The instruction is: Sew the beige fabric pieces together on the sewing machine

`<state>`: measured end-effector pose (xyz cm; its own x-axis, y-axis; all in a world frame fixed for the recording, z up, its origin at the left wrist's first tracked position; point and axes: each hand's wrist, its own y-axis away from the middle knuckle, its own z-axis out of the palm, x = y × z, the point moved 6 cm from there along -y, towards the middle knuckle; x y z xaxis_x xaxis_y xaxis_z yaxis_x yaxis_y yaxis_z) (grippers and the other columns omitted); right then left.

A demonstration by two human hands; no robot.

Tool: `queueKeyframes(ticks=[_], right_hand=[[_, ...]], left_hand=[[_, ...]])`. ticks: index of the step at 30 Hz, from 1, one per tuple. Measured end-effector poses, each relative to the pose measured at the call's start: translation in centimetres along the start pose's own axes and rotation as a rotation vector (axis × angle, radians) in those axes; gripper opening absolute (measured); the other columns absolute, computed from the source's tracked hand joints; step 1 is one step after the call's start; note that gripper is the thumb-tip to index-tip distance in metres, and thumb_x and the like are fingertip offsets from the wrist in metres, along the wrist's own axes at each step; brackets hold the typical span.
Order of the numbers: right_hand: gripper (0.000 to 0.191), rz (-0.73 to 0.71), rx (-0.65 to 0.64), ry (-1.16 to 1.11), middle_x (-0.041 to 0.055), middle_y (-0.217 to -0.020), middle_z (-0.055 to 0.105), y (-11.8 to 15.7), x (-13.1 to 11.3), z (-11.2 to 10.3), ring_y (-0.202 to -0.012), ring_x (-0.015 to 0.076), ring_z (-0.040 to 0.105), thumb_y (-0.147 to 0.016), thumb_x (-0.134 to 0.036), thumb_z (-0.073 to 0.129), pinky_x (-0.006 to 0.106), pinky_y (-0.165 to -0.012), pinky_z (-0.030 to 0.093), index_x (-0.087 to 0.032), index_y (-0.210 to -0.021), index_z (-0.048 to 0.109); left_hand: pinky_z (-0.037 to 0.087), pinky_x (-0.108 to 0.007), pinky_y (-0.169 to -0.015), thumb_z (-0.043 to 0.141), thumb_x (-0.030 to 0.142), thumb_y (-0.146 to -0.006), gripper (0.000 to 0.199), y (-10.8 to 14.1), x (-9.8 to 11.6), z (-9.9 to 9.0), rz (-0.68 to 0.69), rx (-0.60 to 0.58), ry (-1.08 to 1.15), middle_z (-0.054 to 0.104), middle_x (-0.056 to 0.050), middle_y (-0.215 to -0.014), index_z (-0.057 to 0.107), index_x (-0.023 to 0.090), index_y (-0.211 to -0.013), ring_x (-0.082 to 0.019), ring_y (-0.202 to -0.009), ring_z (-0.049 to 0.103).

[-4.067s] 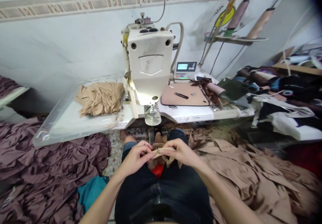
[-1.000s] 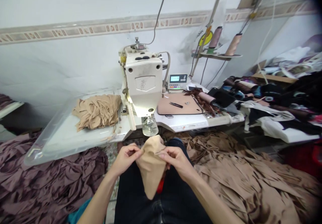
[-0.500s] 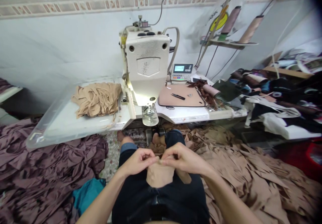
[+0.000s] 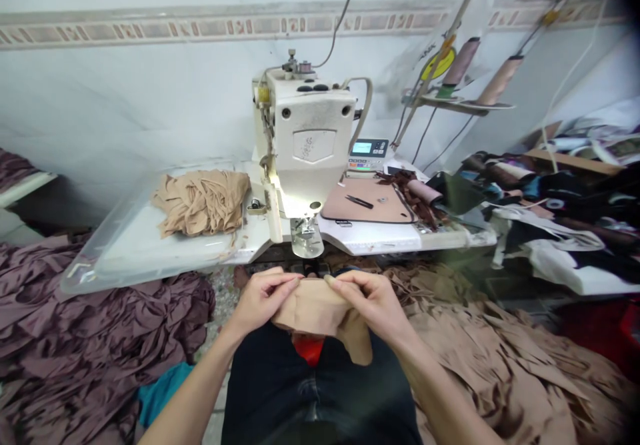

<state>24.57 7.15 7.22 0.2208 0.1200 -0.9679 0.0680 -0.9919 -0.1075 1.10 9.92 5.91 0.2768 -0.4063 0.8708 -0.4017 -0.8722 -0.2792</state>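
Observation:
Between my two hands a piece of tan fabric (image 4: 315, 306) is stretched by its upper edge, in front of the sewing machine (image 4: 313, 138) and above my lap. My left hand (image 4: 265, 298) pinches the left end of that edge between thumb and fingers. The right end is pinched the same way by my right hand (image 4: 367, 298), and a loose flap hangs below it. Under the fabric a small red patch (image 4: 308, 349) shows; I cannot make out what it is. The machine's round sewing bed (image 4: 307, 240) lies just beyond the fabric, apart from it.
A crumpled tan fabric pile (image 4: 203, 202) lies on the table left of the machine. Thread snips (image 4: 359, 202) rest on a pinkish mat (image 4: 345, 192). Purple cloth (image 4: 100, 338) heaps on the floor at left, tan cloth (image 4: 500, 358) at right. Thread cones (image 4: 501, 80) stand on a rack.
My hands have risen toward the machine and moved apart, pulling the fabric's edge wider. The red patch has come into view beneath it. The camera view has tilted slightly.

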Motion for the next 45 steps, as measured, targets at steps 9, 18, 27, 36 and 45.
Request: queueKeyframes(ticks=[9, 18, 27, 36, 45], right_hand=[[0.034, -0.087, 0.188, 0.027, 0.0047, -0.072, 0.074, -1.9, -1.9, -1.3, -0.066, 0.0204, 0.062, -0.089, -0.047, 0.075, 0.030, -0.062, 0.045, -0.016, -0.078, 0.083], [0.036, -0.027, 0.208, -0.218, 0.0041, -0.074, 0.075, -3.7, 0.3, -1.6, -0.070, 0.0207, 0.063, -0.084, -0.051, 0.083, 0.030, -0.067, 0.047, -0.017, -0.076, 0.083], [0.037, 0.034, 0.253, -0.328, 0.0043, -0.073, 0.076, -5.7, 0.8, -1.6, -0.072, 0.0238, 0.065, -0.074, -0.054, 0.090, 0.033, -0.070, 0.049, -0.018, -0.074, 0.083], [0.040, -0.012, 0.298, -0.317, 0.0058, -0.078, 0.080, -7.3, 1.1, -2.7, -0.077, 0.0250, 0.070, -0.072, -0.056, 0.091, 0.034, -0.075, 0.053, -0.017, -0.080, 0.085], [0.054, 0.017, 0.130, -0.141, 0.0019, -0.066, 0.067, -4.4, 3.1, -1.4, -0.063, 0.0181, 0.058, -0.085, -0.069, 0.078, 0.029, -0.061, 0.045, -0.017, -0.071, 0.075]], left_hand=[[0.046, -0.028, -0.076, 0.053, 0.038, -0.110, 0.036, -2.4, 1.6, -0.5, 0.031, 0.050, -0.050, 0.066, -0.004, -0.084, 0.074, 0.016, -0.091, -0.018, -0.080, 0.062], [0.033, -0.022, -0.055, 0.077, 0.055, -0.090, 0.040, -3.7, 0.5, -0.9, -0.236, 0.249, 0.175, 0.053, 0.004, -0.065, 0.066, 0.017, -0.083, -0.011, -0.057, 0.044], [0.036, -0.024, -0.055, 0.079, 0.045, -0.084, 0.033, -6.0, 1.3, -1.5, -0.184, 0.402, 0.236, 0.052, 0.005, -0.070, 0.060, 0.021, -0.094, -0.012, -0.056, 0.047], [0.037, -0.024, -0.057, 0.073, 0.041, -0.091, 0.032, -8.0, -0.3, -1.2, -0.174, 0.392, 0.219, 0.043, 0.010, -0.063, 0.057, 0.021, -0.109, -0.013, -0.054, 0.044], [0.050, -0.025, -0.069, 0.068, 0.044, -0.099, 0.031, -6.9, -1.9, -1.0, -0.127, 0.476, 0.185, 0.067, -0.001, -0.083, 0.063, 0.017, -0.114, -0.016, -0.075, 0.064]])
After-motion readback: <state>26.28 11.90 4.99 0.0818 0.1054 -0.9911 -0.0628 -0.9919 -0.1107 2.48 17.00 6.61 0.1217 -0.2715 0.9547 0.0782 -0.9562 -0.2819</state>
